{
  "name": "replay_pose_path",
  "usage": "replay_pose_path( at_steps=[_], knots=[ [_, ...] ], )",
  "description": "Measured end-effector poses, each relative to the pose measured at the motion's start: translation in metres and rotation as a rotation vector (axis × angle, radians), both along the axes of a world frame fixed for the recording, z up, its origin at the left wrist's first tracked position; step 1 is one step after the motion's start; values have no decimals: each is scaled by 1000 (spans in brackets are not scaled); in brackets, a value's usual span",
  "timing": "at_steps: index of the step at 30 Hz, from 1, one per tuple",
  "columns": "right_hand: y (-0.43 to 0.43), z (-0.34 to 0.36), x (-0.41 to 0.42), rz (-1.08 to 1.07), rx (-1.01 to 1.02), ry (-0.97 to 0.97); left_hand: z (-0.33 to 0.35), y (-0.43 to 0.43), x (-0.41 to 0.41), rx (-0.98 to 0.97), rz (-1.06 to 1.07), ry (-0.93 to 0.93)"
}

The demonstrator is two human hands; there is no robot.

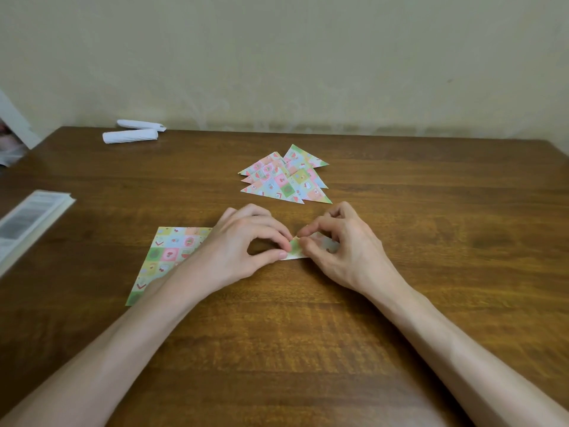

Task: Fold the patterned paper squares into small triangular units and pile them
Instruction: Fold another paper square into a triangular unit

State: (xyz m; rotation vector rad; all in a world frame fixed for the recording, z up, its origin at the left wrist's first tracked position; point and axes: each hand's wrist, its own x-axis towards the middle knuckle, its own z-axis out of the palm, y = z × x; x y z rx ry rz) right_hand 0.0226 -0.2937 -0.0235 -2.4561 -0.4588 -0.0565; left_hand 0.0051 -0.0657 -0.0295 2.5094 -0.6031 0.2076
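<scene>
A small folded piece of patterned paper [296, 249] lies on the wooden table [308, 334] between my hands. My left hand [243, 241] pinches its left end with thumb and forefinger. My right hand [341, 241] pinches its right part, fingers curled over it, so most of the piece is hidden. A pile of several folded patterned triangles [284, 177] lies just beyond my hands. A flat patterned paper sheet [167, 257] lies to the left, partly under my left forearm.
Two white paper rolls [132, 134] lie at the table's far left edge. An open book or booklet [27, 223] sits at the left edge. A plain wall stands behind the table.
</scene>
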Motion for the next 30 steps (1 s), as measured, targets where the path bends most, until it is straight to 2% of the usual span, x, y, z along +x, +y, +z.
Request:
replay_pose_path(
  at_steps=[9,22,30],
  knots=[
    [3,-1,-4,-16,3,-18,1,1,-1,58,-86,-75],
    [5,-10,-3,28,-34,-72,-1,5,2,-38,1,52],
    [4,-9,-2,54,-40,-55,-2,2,-1,-47,54,27]
  ],
)
